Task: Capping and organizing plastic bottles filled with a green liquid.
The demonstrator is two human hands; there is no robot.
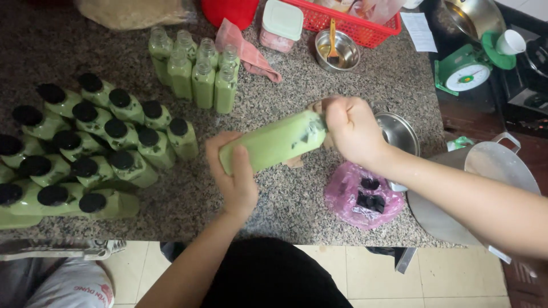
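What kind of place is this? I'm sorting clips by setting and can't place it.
Probably a home or small-shop kitchen where drinks get bottled: a speckled stone counter crowded with capped green bottles, a green kitchen scale, and a large metal pot beside it.

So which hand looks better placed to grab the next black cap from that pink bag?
Probably the right hand: it grips the bottle at its cap end, just above the pink bag. The left hand holds the bottle's base, farther away.
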